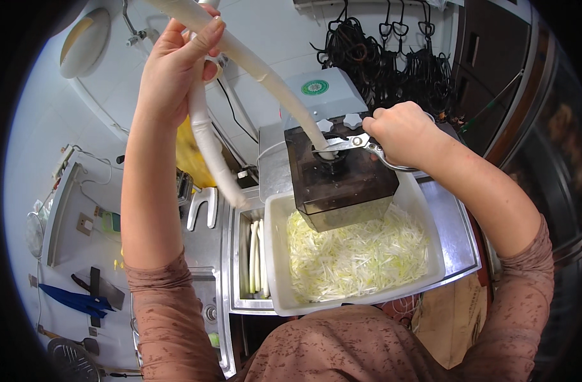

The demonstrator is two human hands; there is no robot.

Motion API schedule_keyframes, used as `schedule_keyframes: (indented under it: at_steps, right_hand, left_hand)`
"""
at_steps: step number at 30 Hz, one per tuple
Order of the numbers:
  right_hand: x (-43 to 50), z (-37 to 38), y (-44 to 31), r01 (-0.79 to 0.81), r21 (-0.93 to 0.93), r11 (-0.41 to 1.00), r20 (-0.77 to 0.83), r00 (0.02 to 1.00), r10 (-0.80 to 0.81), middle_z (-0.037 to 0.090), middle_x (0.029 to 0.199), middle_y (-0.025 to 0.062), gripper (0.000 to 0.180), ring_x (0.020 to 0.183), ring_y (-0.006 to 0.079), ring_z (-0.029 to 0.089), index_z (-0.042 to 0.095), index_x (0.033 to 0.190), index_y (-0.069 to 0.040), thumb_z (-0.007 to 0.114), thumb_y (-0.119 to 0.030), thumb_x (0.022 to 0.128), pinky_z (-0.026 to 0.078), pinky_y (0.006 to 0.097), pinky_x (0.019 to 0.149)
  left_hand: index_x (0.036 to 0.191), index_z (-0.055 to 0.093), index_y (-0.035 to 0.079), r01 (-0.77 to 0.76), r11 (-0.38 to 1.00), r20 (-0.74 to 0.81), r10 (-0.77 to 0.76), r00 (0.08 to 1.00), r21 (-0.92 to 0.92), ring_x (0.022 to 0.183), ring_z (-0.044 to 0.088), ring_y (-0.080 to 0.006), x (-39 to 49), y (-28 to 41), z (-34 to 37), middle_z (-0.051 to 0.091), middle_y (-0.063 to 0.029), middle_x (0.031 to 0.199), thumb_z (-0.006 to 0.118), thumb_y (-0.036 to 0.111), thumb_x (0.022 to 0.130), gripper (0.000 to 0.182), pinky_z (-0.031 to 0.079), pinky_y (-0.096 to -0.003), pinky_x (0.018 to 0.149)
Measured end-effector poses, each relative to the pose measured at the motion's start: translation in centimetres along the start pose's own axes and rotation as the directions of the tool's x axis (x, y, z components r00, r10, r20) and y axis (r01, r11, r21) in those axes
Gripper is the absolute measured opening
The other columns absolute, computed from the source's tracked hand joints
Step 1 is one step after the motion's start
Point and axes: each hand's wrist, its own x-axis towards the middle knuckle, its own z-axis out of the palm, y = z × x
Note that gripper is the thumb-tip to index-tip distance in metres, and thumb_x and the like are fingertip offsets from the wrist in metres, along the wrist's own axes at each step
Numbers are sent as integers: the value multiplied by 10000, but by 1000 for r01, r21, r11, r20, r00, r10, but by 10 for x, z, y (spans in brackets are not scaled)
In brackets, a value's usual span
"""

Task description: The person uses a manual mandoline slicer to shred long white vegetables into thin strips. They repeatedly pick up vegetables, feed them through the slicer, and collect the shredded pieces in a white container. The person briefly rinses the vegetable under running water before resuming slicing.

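My left hand (190,52), raised at the upper left, grips long, limp, white tube-like stalks (267,79). One length slants down to the round black feed opening (333,164) of a shredding machine (343,191); another hangs to its left (207,133). My right hand (405,133) is closed on the handles of metal kitchen shears (357,141). Their blades lie across the stalk's lower end, just above the opening. Beneath the machine, a white plastic tub (276,267) holds pale green and white vegetable shreds (357,258). The stalks' upper ends are partly out of view.
Slender white-green stalks (257,258) lie in a steel sink basin (236,267) left of the tub. Black metal hooks (400,62) hang behind the machine. A cleaver (110,290) and a blue cloth (76,298) hang on the left wall. Cardboard (448,320) is at lower right.
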Motion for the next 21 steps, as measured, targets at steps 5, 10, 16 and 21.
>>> schedule_keyframes:
  at_steps: [5,10,16,21]
  right_hand:
    - [-21,-9,10,-74,60,995,100,993,68,711,810,104,272,807,320,710,692,866,-73,791,-276,715,558,424,704]
    - [-38,-47,33,-235,92,968,115,968,224,608,1065,85,845,1061,304,599,590,1128,-79,887,-580,515,507,418,900]
    - [0,-44,16,-122,101,987,111,988,111,641,1097,113,842,1100,298,610,629,1151,-52,809,-678,618,527,424,884]
    - [16,-19,1,37,0,999,94,995,-36,713,858,144,481,835,341,719,716,896,-40,819,-476,721,575,418,704]
  left_hand:
    - [1152,622,155,0,983,64,-12,998,184,762,529,-57,0,5,-4,664,-22,1029,682,266,973,219,386,-181,564]
    - [1132,624,154,46,983,86,-61,994,175,734,528,-56,-3,10,0,631,-8,954,695,298,964,232,388,-187,568]
    - [1119,634,135,119,975,61,-132,989,188,706,510,-51,-2,8,23,593,15,879,723,310,943,264,388,-194,569]
    - [1091,635,111,89,965,127,-123,984,246,665,501,-53,-11,3,47,598,18,826,756,291,914,280,412,-204,572]
